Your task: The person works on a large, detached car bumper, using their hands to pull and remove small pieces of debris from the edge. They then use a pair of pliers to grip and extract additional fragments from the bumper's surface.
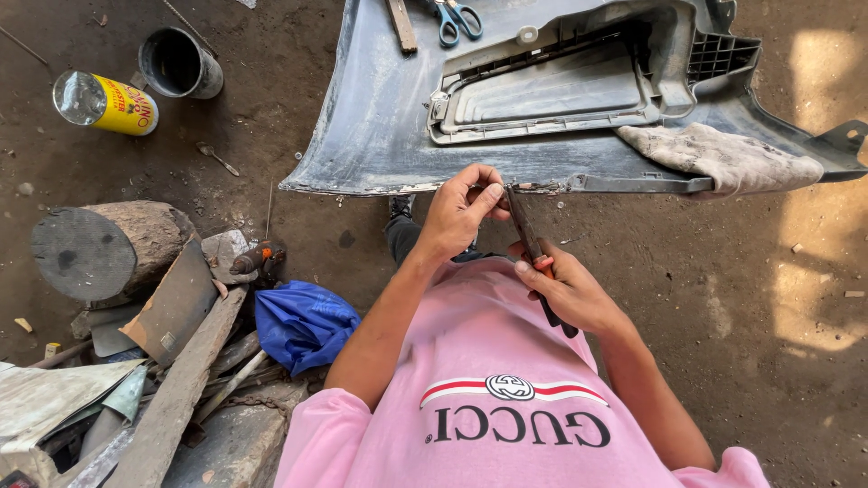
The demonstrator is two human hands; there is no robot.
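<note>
Running across the upper frame, the grey bumper panel (380, 136) lies on the dirt floor (723, 298), its near edge ragged, with bare ground to the right. The left hand (457, 212) bends at the wrist, fingers (488, 192) pinching that edge. The right hand (570, 289) is clenched round a rusty tool (524, 226) whose tip meets the edge just beside the left thumb. A dirty rag (723, 158) drapes over the panel's right; scissors (457, 18) lie on top. Left stand a log (99, 248), blue cloth (303, 321), yellow can (104, 101) and dark pot (181, 63).
</note>
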